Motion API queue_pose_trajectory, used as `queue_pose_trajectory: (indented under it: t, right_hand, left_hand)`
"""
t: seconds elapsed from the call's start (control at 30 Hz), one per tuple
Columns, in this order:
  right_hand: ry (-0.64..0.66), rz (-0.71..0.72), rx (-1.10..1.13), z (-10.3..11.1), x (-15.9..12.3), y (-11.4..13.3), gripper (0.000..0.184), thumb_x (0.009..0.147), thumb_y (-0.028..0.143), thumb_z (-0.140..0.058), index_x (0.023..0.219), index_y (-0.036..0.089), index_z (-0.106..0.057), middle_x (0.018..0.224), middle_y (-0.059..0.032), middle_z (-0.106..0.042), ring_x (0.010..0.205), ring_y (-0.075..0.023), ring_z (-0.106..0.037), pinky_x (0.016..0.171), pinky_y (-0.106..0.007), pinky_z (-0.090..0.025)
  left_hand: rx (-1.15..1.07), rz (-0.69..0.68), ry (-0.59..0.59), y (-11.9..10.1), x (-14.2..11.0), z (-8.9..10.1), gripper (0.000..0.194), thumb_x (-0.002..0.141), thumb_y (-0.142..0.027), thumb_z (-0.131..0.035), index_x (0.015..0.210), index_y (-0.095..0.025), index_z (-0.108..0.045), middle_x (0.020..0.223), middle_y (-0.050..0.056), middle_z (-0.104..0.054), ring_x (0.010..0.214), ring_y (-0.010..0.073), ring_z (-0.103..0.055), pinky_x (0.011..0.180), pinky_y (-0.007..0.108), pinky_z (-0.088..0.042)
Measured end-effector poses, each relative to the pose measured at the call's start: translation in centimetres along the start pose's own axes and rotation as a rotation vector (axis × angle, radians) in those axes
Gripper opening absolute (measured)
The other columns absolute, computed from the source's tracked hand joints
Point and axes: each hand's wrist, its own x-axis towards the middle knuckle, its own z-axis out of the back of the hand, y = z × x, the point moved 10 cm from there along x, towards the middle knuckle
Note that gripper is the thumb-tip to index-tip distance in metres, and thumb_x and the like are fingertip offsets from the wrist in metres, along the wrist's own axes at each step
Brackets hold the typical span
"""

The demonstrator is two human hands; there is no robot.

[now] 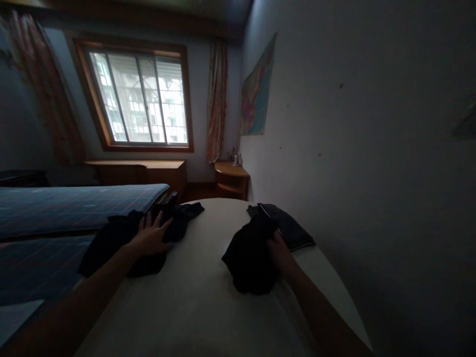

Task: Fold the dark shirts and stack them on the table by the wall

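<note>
At the left of the white round table [197,297], my left hand [150,234] lies with spread fingers on a rumpled dark garment [107,248]. That garment hangs partly past the table's left edge, toward the mattress. My right hand [278,250] is closed at the right side of a bunched black garment [251,258], its fingertips hidden by the cloth. Just behind it, a folded dark garment [288,225] with a pale line along one edge lies near the table's right rim. Dim light hides what kind of clothing each is.
Blue plaid mattresses [74,208] stand along the left of the table. A white wall [353,173] runs close on the right, with a map [258,91] on it. Farther back are a wooden desk [163,166], a corner shelf [232,171] and a window [141,99].
</note>
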Motion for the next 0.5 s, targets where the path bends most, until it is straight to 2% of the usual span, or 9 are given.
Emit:
queue_pose_trajectory:
  t: [0.03,0.1,0.13,0.17,0.2,0.23,0.3,0.43,0.5]
  right_hand:
    - [0.006,-0.039,-0.008,-0.4,-0.3,-0.4,0.049,0.083,0.055,-0.057,0.118,0.021,-0.051,0.112,-0.0096,-0.068,0.105,-0.0271,-0.064,0.089,-0.041,-0.051]
    - [0.009,-0.097,-0.059,-1.2,-0.8,-1.0,0.055,0.080,0.057,-0.062,0.118,0.021,-0.045,0.109,-0.0102,-0.067,0.099,-0.0273,-0.066,0.086,-0.041,-0.052]
    - [0.012,-0.102,-0.096,-1.6,-1.0,-1.1,0.056,0.079,0.057,-0.063,0.117,0.021,-0.043,0.108,-0.0103,-0.066,0.098,-0.0273,-0.066,0.085,-0.041,-0.052]
    - [0.017,-0.096,-0.127,-1.8,-1.2,-1.1,0.056,0.080,0.057,-0.062,0.117,0.021,-0.041,0.108,-0.0105,-0.066,0.097,-0.0273,-0.066,0.085,-0.041,-0.051]
    - [0.030,-0.084,-0.148,-2.1,-1.2,-1.0,0.055,0.081,0.057,-0.061,0.118,0.021,-0.041,0.109,-0.0109,-0.065,0.097,-0.0272,-0.066,0.085,-0.041,-0.051]
    - [0.046,-0.068,-0.166,-2.2,-1.3,-0.8,0.054,0.082,0.057,-0.059,0.118,0.021,-0.041,0.110,-0.0113,-0.065,0.098,-0.0272,-0.065,0.085,-0.042,-0.051]
    - [0.057,-0.021,-0.225,-2.1,-1.3,-0.3,0.050,0.084,0.055,-0.057,0.117,0.020,-0.044,0.113,-0.0124,-0.063,0.102,-0.0276,-0.063,0.089,-0.042,-0.049]
    - [-0.064,0.107,-0.407,-0.9,-1.1,1.3,0.043,0.083,0.051,-0.058,0.110,0.018,-0.053,0.115,-0.0139,-0.058,0.108,-0.0288,-0.058,0.097,-0.044,-0.044]
    - [-0.094,0.150,-0.447,-0.9,-1.1,1.9,0.040,0.084,0.049,-0.058,0.111,0.019,-0.054,0.111,-0.0124,-0.059,0.104,-0.0280,-0.058,0.094,-0.043,-0.045]
  left_hand:
    - [-0.043,-0.054,-0.069,-2.5,-0.6,1.1,0.084,0.074,-0.052,-0.067,0.147,-0.017,-0.045,0.162,0.018,-0.017,0.145,0.0514,-0.001,0.113,0.067,-0.011]
    - [-0.217,-0.217,-0.130,-8.3,-2.3,3.0,0.076,0.084,-0.058,-0.055,0.147,-0.019,-0.044,0.162,0.014,-0.020,0.148,0.0418,-0.012,0.117,0.057,-0.017]
    - [-0.339,-0.311,-0.081,-11.2,-3.3,3.4,0.074,0.088,-0.060,-0.049,0.150,-0.020,-0.039,0.160,0.013,-0.027,0.146,0.0363,-0.024,0.117,0.051,-0.024]
    - [-0.465,-0.381,0.019,-13.8,-4.3,3.4,0.071,0.093,-0.059,-0.041,0.153,-0.022,-0.032,0.156,0.012,-0.037,0.141,0.0311,-0.037,0.114,0.046,-0.031]
    - [-0.573,-0.412,0.128,-15.9,-5.2,3.3,0.069,0.096,-0.059,-0.036,0.155,-0.024,-0.024,0.151,0.011,-0.045,0.134,0.0280,-0.048,0.110,0.044,-0.037]
    - [-0.647,-0.443,0.214,-17.7,-6.1,3.4,0.072,0.096,-0.060,-0.037,0.156,-0.024,-0.022,0.149,0.012,-0.047,0.129,0.0274,-0.053,0.107,0.042,-0.040]
    - [-0.718,-0.472,0.275,-19.8,-7.3,4.5,0.073,0.094,-0.062,-0.040,0.155,-0.024,-0.025,0.149,0.012,-0.047,0.123,0.0285,-0.058,0.102,0.042,-0.044]
    - [-0.767,-0.477,0.289,-21.4,-8.2,7.2,0.063,0.099,-0.060,-0.023,0.148,-0.025,-0.040,0.132,0.013,-0.063,0.111,0.0289,-0.064,0.094,0.043,-0.048]
    - [-0.688,-0.476,0.252,-21.8,-8.5,8.0,0.071,0.093,-0.065,-0.038,0.151,-0.024,-0.034,0.130,0.014,-0.064,0.110,0.0314,-0.065,0.093,0.044,-0.048]
